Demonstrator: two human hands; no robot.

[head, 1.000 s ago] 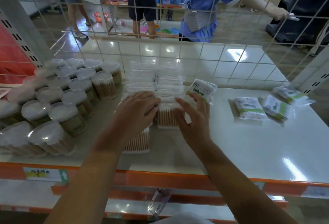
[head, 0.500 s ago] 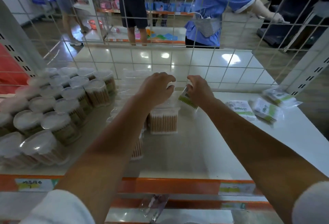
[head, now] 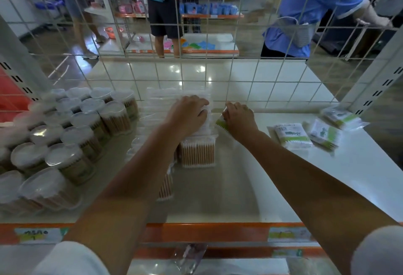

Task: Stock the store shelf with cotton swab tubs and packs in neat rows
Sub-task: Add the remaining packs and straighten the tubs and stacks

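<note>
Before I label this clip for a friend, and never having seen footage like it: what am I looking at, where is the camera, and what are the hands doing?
There is no machine here. A person wears a camera on the head, looking forward and down, so both arms reach in from the bottom of the picture.

The surface is a white store shelf with an orange front edge and a wire grid at its back. On the left stand round cotton swab tubs in rows. In the middle stand rectangular clear boxes of swabs.

The left hand rests on top of those boxes. The right hand has its fingers curled round a small green-and-white pack, beside the boxes. Three more loose packs lie scattered on the right.

People stand in the aisle beyond the grid.
</note>
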